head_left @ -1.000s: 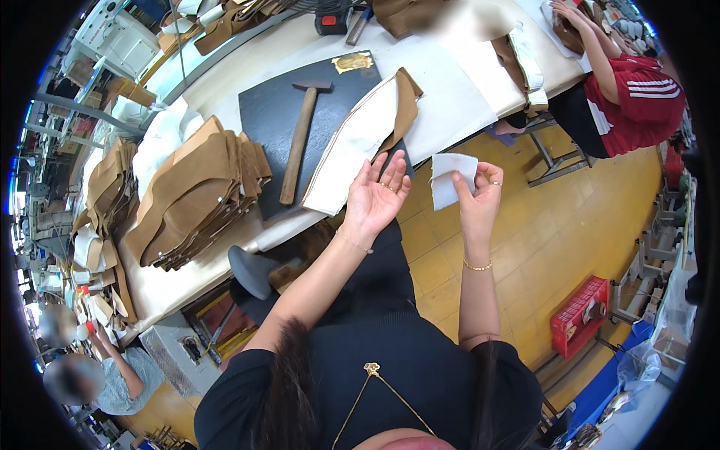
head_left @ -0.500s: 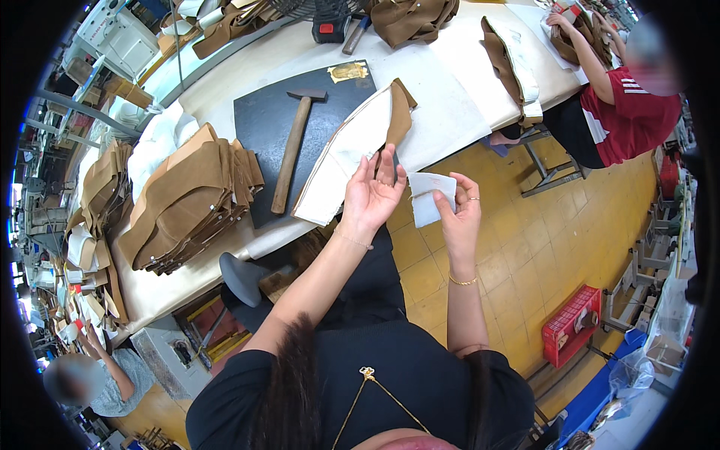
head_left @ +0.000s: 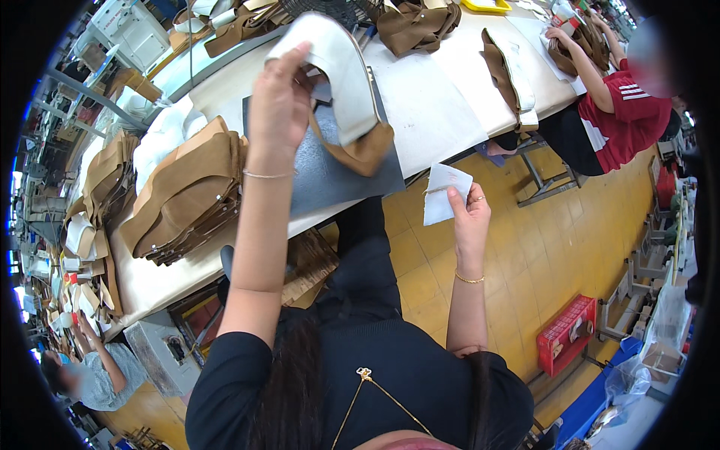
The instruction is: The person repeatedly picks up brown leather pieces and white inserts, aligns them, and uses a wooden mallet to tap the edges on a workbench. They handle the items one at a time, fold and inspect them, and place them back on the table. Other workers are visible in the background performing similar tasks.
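White and brown, the curved strip (head_left: 341, 75) is up in the air over the black board (head_left: 322, 187) on the worktop (head_left: 442, 97). The left hand (head_left: 279, 97) has it near its upper left end, and its grip is pinching the edge. The strip looks light and soft, since it bends over like a floppy collar and its brown end hangs down. I think the white side is a bit stiffer than the brown side. It should not break if it drops, but it may flop and twist, so an edge near the wide white bend seems a good place to hold.

The right hand (head_left: 470, 208) is out over the yellow floor (head_left: 510, 240). Its grip is pinching a small white patch (head_left: 444, 184) between thumb and fingers. The patch looks thin and light, and a corner is enough to hold it.

The left fingers are blurry, and some hide by the strip, so I cannot tell how far under they go. The strip and the left arm cover part of the board. I cannot tell if the patch is paper or cloth. The black fan (head_left: 330, 9) is cut off at the top.
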Action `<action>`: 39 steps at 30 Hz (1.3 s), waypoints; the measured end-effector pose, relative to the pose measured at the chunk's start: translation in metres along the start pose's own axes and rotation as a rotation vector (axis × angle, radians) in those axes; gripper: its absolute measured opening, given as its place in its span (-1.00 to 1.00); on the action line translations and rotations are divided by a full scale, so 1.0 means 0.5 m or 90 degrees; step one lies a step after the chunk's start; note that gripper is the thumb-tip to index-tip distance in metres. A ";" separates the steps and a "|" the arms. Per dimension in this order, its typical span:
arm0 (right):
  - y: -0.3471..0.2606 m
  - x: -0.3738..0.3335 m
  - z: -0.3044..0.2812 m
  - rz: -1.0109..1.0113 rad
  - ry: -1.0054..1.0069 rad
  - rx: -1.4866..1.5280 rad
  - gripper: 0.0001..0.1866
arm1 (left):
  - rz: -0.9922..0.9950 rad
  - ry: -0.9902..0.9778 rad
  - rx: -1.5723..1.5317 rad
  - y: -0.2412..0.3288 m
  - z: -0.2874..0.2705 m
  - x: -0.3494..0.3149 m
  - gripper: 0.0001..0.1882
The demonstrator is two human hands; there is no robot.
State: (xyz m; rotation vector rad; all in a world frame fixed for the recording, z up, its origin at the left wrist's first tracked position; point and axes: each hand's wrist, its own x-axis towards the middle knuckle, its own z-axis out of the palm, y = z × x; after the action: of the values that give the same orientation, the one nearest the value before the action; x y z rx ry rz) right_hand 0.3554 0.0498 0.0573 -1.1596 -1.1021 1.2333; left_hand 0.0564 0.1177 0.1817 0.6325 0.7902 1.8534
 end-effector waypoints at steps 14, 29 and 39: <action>-0.064 -0.046 0.164 0.048 -0.164 0.052 -0.77 | -0.319 0.088 0.027 -0.073 -0.188 -0.294 -0.73; -0.046 -0.127 0.245 -0.067 -0.219 -0.456 -0.76 | -0.379 0.022 -0.031 -0.123 -0.249 -0.403 -0.41; -0.041 -0.135 0.252 -0.080 -0.211 -0.483 -0.75 | -0.337 -0.041 0.145 -0.123 -0.238 -0.399 -0.57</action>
State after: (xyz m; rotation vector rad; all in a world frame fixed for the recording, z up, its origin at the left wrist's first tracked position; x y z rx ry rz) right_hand 0.2294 -0.0124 0.0911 -1.4285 -1.9674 0.9416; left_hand 0.0826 -0.0762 0.0423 0.5550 1.0211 1.2679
